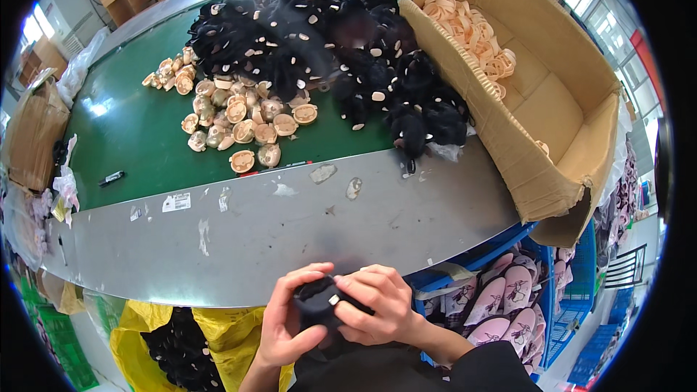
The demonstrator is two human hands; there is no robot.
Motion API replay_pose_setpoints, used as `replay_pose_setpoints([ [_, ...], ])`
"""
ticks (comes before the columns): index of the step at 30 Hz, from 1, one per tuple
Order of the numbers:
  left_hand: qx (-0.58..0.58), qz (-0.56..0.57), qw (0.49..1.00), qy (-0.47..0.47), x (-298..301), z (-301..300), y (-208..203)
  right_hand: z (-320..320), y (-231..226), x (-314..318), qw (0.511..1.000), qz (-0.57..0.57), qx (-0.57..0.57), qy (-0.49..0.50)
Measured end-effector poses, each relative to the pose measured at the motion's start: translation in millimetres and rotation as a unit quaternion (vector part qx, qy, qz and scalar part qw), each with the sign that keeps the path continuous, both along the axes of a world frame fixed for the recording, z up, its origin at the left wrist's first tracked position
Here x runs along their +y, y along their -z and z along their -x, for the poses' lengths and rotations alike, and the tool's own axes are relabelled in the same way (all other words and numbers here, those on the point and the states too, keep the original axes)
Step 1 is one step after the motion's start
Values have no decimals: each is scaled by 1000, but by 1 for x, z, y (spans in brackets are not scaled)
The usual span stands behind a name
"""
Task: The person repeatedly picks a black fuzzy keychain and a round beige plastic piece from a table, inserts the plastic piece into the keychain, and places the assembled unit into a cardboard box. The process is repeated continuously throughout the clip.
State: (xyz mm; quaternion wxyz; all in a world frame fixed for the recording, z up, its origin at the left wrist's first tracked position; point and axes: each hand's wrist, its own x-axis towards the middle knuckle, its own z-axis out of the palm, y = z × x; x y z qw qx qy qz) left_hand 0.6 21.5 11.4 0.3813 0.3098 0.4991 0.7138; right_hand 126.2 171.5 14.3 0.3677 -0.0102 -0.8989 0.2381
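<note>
- We hold a small black fuzzy piece (319, 303) between both hands, low and just off the near edge of the grey surface (290, 232).
- Our left hand (287, 323) cups it from below; our right hand (377, 305) closes over its top (fingers curled tight).
- Farther off lie a black fuzzy pile (327, 36), tan plastic discs (239, 120) and a cardboard box (537, 101).

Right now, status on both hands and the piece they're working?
Left hand and right hand both closed on one black plush piece, held below the metal table edge. Black plush pile and tan plastic parts on the green belt, untouched. Nothing obstructing.
</note>
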Motion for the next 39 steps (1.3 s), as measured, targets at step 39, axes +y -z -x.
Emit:
replay_pose_setpoints([
  [39,118,135,943,-279,16,-17,10,-26,-47,468,770,-26,-545,331],
])
